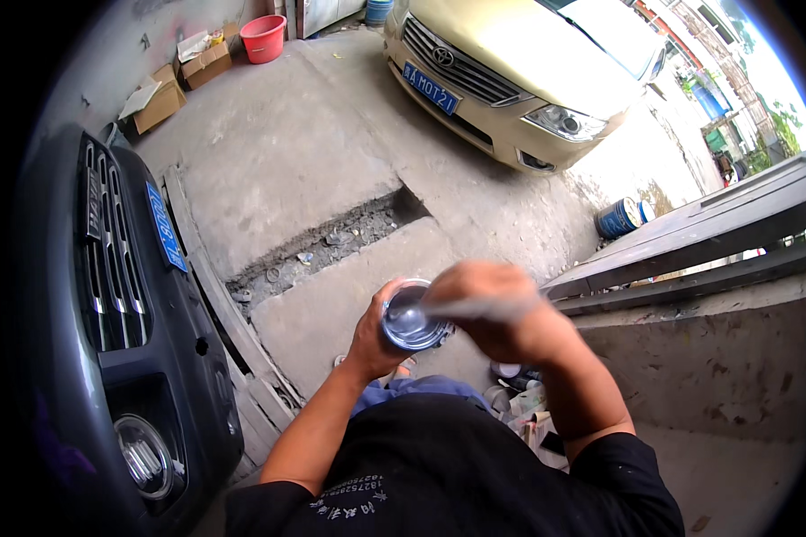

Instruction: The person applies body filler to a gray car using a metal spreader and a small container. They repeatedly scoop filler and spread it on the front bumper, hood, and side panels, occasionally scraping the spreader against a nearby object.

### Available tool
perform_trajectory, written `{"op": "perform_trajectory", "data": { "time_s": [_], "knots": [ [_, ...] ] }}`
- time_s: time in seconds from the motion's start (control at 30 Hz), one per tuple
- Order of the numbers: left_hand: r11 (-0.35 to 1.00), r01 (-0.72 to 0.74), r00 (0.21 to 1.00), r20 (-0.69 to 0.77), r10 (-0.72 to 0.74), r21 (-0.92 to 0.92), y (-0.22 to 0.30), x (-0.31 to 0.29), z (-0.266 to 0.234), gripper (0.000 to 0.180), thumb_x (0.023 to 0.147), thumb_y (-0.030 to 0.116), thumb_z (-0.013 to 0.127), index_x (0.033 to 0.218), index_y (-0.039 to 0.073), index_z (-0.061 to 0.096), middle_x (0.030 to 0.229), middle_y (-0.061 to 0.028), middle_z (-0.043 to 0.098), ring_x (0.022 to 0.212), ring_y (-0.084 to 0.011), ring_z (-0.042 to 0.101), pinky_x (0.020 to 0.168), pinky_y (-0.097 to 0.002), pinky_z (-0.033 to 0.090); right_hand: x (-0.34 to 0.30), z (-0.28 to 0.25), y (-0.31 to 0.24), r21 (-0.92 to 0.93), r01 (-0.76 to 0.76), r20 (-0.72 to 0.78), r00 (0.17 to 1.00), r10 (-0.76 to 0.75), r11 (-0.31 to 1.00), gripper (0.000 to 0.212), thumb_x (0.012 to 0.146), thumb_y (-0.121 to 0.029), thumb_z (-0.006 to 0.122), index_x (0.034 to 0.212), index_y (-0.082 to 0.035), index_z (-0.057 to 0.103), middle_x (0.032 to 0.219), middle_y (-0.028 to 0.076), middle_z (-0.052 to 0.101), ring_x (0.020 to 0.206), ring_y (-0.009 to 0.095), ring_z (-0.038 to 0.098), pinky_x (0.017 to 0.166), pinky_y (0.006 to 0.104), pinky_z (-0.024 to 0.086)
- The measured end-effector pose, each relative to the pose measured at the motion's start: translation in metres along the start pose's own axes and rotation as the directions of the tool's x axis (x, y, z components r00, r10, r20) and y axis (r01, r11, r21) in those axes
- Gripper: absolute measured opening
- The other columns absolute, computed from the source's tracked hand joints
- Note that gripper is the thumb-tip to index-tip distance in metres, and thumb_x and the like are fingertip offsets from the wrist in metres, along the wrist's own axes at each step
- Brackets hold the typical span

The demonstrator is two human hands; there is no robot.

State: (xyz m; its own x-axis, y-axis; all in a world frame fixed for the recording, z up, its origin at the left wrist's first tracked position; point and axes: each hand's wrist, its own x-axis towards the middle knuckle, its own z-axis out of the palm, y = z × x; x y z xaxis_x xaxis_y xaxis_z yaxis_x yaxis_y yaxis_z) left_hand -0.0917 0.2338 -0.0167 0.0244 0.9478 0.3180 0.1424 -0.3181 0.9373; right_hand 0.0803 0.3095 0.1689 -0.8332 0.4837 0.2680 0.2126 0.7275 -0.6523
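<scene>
In front of my body, my left hand [370, 338] is wrapped around the side of a small round clear cup [428, 344]. Grey, silvery liquid, probably paint [407, 319], shows inside it. Over the cup's right side, my right hand [500, 294] is closed on a pale, flat stirring stick [484, 310], smeared by motion. One end of the stick reaches over the cup's opening; whether its tip touches the liquid I cannot tell. The fingers of the right hand are partly hidden and blurred.
A dark car bumper [184, 358] stands close on the left, a gold car [510, 80] ahead. A rubble-filled trench [331, 246] cuts the concrete floor. Cartons [159, 100] and a red bucket [263, 40] sit far left. Blue drums [620, 219] and a low wall [690, 371] are right.
</scene>
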Motion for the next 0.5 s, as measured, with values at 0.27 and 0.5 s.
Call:
{"op": "perform_trajectory", "data": {
  "time_s": [0.27, 0.5],
  "knots": [
    [1.0, -0.025, 0.999, 0.034, 0.024, 0.01, 0.0, -0.009, -0.001, 0.095, 0.068, 0.009, 0.088, 0.143, 0.001, 0.029, 0.131, -0.0157, 0.055, 0.12, -0.0271, 0.057, 0.102, -0.0387, 0.046, -0.005, -0.009, 0.004, 0.028, -0.059, -0.064, 0.996, 0.06, 0.998, 0.017, 0.083, 0.004, 0.064, 0.099, 0.0, 0.062, 0.09, 0.015, 0.067, 0.083, 0.03, 0.067, 0.073, 0.0386, 0.054],
    [1.0, -0.01, 1.0, 0.023, 0.009, 0.021, -0.002, -0.01, -0.004, 0.095, 0.068, 0.007, 0.088, 0.143, 0.003, 0.03, 0.132, -0.0143, 0.055, 0.121, -0.0265, 0.056, 0.103, -0.038, 0.045, -0.025, -0.029, 0.013, 0.216, 0.067, -0.193, 0.981, -0.024, 0.974, 0.007, 0.089, -0.001, 0.062, 0.096, -0.001, 0.061, 0.09, 0.015, 0.068, 0.083, 0.029, 0.069, 0.073, 0.0388, 0.054]
  ]
}}
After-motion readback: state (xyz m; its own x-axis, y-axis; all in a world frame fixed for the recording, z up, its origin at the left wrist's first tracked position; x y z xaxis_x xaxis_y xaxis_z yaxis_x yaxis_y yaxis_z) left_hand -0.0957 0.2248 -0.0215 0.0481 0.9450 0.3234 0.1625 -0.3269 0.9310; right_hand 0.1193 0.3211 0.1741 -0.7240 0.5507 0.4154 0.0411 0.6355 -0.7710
